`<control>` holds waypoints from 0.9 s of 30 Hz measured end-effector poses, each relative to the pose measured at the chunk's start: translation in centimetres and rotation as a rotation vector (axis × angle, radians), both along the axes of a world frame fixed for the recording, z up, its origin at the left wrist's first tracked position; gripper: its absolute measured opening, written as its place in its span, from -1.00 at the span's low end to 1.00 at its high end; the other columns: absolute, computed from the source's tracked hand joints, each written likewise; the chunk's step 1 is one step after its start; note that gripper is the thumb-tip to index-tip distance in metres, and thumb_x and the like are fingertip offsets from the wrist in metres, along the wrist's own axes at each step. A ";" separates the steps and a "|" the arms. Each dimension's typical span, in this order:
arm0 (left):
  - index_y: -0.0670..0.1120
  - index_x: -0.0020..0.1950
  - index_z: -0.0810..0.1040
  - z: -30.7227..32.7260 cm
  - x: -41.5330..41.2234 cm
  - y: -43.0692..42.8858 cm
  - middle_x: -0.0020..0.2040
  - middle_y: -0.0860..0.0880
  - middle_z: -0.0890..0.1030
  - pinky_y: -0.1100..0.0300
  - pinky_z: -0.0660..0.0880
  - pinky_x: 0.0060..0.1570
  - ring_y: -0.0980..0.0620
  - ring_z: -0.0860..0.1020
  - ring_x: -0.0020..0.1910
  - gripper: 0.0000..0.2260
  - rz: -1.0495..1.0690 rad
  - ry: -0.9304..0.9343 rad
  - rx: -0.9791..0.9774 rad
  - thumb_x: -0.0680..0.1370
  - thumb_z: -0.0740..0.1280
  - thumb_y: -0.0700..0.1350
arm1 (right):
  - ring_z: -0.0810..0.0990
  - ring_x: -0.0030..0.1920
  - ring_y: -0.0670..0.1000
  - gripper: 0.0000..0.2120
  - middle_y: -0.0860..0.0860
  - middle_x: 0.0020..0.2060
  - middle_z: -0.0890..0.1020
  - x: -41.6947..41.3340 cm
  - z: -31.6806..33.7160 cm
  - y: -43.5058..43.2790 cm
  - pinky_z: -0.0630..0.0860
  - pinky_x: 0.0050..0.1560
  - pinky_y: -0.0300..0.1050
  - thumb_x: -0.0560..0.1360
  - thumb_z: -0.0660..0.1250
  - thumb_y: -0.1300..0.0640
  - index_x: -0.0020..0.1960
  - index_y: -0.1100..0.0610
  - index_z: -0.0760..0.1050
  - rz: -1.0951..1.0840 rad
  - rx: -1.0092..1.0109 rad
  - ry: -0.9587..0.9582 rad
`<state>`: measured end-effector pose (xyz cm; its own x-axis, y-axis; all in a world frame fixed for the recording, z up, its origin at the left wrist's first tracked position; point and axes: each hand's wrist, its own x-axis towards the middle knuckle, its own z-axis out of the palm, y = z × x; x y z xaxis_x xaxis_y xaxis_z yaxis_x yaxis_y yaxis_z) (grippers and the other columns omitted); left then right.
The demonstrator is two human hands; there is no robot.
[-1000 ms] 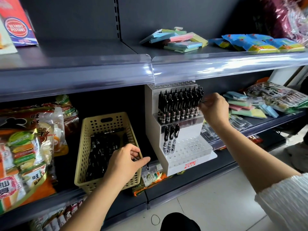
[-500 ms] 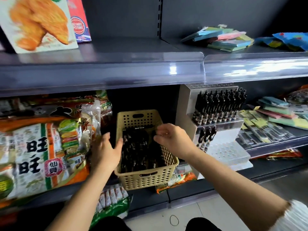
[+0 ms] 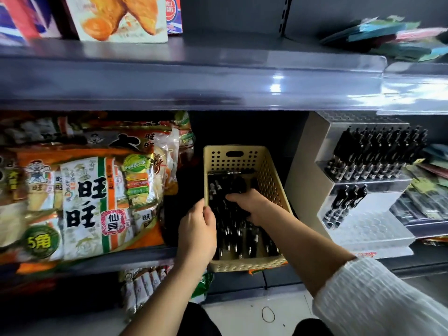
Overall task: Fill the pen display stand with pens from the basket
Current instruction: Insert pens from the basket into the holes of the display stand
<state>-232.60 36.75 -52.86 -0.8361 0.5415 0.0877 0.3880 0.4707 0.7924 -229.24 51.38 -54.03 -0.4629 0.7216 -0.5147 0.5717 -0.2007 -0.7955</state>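
A beige perforated basket [image 3: 269, 175] sits on the middle shelf, full of black pens [image 3: 236, 241]. My left hand [image 3: 197, 230] grips the basket's left rim. My right hand [image 3: 249, 202] is down inside the basket among the pens, fingers curled over them; whether it holds any is hidden. To the right stands the white tiered pen display stand [image 3: 312, 151]. Its upper tier [image 3: 378, 154] is packed with black pens, and three pens [image 3: 344, 204] stand at the left of the lower tier, whose other holes [image 3: 373, 229] are bare.
Large snack bags [image 3: 84, 190] crowd the shelf left of the basket. The upper shelf's front edge [image 3: 218, 83] overhangs the basket and stand. Coloured stationery packs [image 3: 431, 166] lie right of the stand. More packets [image 3: 143, 287] sit on the shelf below.
My right hand left the stand's upper tier, crossed left and dropped into the basket. My left hand shifted from the basket's front to its left rim. The view swung left.
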 end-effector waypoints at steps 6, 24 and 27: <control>-0.14 0.36 0.42 0.1 0.5 -0.2 0.11 -0.13 0.61 0.25 0.40 -0.15 -0.07 0.59 -0.01 -0.68 0.015 0.028 0.042 0.63 0.12 -0.13 | 0.54 0.11 0.14 -0.51 0.13 0.08 0.58 -1.4 -1.9 0.2 0.55 0.13 0.05 0.35 0.44 0.01 0.18 0.23 0.46 0.001 0.142 -0.196; -0.15 0.37 0.41 0.0 -0.2 0.5 0.17 -0.13 0.58 0.25 0.45 -0.07 -0.06 0.58 0.06 -0.67 0.032 0.050 0.018 0.64 0.10 -0.13 | 0.36 -0.45 -0.04 -0.76 0.07 -0.40 0.42 0.9 2.2 -0.8 0.33 -0.53 -0.27 0.58 0.11 0.27 -0.26 0.20 0.37 -0.051 -0.204 0.065; -0.16 0.35 0.44 0.3 -1.1 1.1 0.15 -0.16 0.59 0.17 0.48 -0.10 -0.11 0.58 0.05 -0.67 0.015 0.032 -0.044 0.64 0.09 -0.11 | 0.35 -0.47 -0.04 -0.74 0.07 -0.42 0.42 2.1 3.7 -0.7 0.31 -0.59 -0.30 0.58 0.13 0.25 -0.27 0.21 0.38 -0.021 -0.168 0.113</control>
